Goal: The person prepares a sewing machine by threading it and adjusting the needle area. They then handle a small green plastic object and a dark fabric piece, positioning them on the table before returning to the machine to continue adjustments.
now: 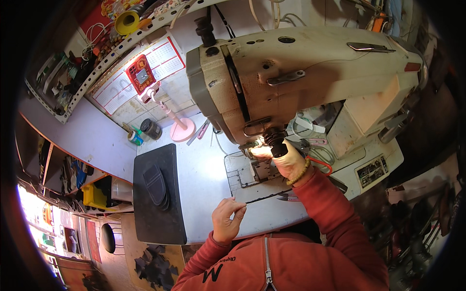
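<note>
A large cream sewing machine reaches across the table, its lamp lighting the needle area. My right hand, with a beaded bracelet at the wrist, is under the machine head beside the needle. Its fingertips are partly hidden by the machine's parts, so what they hold cannot be made out. Closer to me, my left hand is raised at the front of the table, thumb and fingers drawn together; anything between them is too small to see. The machine's metal bed plate lies between my hands.
Left of the bed, a black board carries stacked dark pouch-like pieces. Thread snips lie near my right forearm. Behind stand a phone on a pink stand and a dark jar. A perforated metal shelf runs above.
</note>
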The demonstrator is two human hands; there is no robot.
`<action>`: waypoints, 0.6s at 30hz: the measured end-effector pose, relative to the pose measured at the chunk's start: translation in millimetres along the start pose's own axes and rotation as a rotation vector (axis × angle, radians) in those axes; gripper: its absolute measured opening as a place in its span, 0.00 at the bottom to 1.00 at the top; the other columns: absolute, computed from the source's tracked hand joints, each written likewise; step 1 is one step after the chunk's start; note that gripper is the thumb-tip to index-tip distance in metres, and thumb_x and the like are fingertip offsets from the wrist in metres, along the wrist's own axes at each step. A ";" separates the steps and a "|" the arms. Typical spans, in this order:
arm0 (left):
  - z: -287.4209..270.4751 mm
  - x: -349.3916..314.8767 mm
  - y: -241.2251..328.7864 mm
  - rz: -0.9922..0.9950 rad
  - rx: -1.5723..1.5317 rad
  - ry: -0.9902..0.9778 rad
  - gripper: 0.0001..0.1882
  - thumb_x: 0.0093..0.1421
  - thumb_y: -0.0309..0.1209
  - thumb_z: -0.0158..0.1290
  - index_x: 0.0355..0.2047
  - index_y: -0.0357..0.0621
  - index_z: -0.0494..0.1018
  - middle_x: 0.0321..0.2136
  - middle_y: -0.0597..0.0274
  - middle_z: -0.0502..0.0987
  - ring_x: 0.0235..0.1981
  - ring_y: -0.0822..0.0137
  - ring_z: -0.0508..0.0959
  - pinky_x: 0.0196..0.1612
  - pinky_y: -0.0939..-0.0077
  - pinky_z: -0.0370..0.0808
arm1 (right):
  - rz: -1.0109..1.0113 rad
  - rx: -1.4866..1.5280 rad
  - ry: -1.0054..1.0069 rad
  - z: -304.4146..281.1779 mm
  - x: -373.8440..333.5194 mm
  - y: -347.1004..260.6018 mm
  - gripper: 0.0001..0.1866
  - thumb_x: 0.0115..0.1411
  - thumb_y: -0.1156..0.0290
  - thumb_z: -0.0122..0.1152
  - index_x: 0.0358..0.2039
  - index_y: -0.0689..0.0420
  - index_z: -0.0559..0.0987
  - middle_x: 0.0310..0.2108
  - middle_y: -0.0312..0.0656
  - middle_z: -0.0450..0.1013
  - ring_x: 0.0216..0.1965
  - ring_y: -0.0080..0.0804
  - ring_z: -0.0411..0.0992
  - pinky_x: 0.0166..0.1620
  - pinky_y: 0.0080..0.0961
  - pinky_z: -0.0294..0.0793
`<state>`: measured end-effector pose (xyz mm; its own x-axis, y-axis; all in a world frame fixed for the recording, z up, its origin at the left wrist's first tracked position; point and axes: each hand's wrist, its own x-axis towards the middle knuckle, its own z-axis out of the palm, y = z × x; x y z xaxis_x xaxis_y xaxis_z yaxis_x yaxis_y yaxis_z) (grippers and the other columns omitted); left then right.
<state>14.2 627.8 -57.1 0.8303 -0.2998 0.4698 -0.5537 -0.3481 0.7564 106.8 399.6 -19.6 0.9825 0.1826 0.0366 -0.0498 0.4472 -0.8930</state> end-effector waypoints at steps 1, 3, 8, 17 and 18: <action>0.9 0.5 0.5 -0.001 0.003 -0.002 0.03 0.56 0.21 0.60 0.31 0.40 0.78 0.21 0.62 0.74 0.26 0.64 0.74 0.51 0.57 0.75 | 0.002 -0.024 0.011 -0.6 -0.2 -0.1 0.08 0.59 0.79 0.58 0.38 0.65 0.82 0.34 0.36 0.79 0.34 0.20 0.75 0.39 0.18 0.74; 2.5 1.2 1.4 -0.003 0.000 -0.008 0.03 0.55 0.21 0.60 0.31 0.40 0.78 0.20 0.62 0.74 0.25 0.64 0.74 0.51 0.57 0.75 | -0.050 0.008 -0.055 -2.2 -1.3 0.2 0.08 0.59 0.79 0.58 0.39 0.65 0.81 0.35 0.37 0.78 0.34 0.20 0.75 0.39 0.18 0.74; 3.6 1.8 2.1 -0.003 0.014 -0.014 0.03 0.55 0.20 0.60 0.31 0.39 0.78 0.20 0.62 0.73 0.25 0.64 0.74 0.51 0.57 0.75 | -0.015 -0.022 -0.007 -3.1 2.0 1.9 0.09 0.60 0.77 0.59 0.40 0.65 0.80 0.36 0.37 0.78 0.35 0.19 0.75 0.40 0.18 0.74; 7.8 2.8 3.3 -0.008 0.016 -0.023 0.03 0.55 0.20 0.59 0.31 0.39 0.79 0.20 0.61 0.73 0.26 0.64 0.74 0.51 0.57 0.75 | -0.015 0.031 -0.061 -3.4 3.9 2.2 0.08 0.59 0.77 0.60 0.40 0.64 0.78 0.36 0.35 0.77 0.35 0.17 0.73 0.41 0.16 0.72; 8.5 2.8 3.8 -0.010 0.014 -0.024 0.03 0.55 0.20 0.59 0.31 0.39 0.79 0.21 0.61 0.73 0.26 0.64 0.74 0.50 0.57 0.75 | -0.008 0.053 -0.078 -4.2 4.0 3.2 0.08 0.59 0.78 0.60 0.40 0.64 0.78 0.36 0.35 0.76 0.35 0.17 0.73 0.41 0.16 0.72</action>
<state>13.9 618.1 -56.8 0.8340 -0.3177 0.4511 -0.5465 -0.3631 0.7547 111.3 398.1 -24.3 0.9661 0.2453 0.0802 -0.0535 0.4941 -0.8677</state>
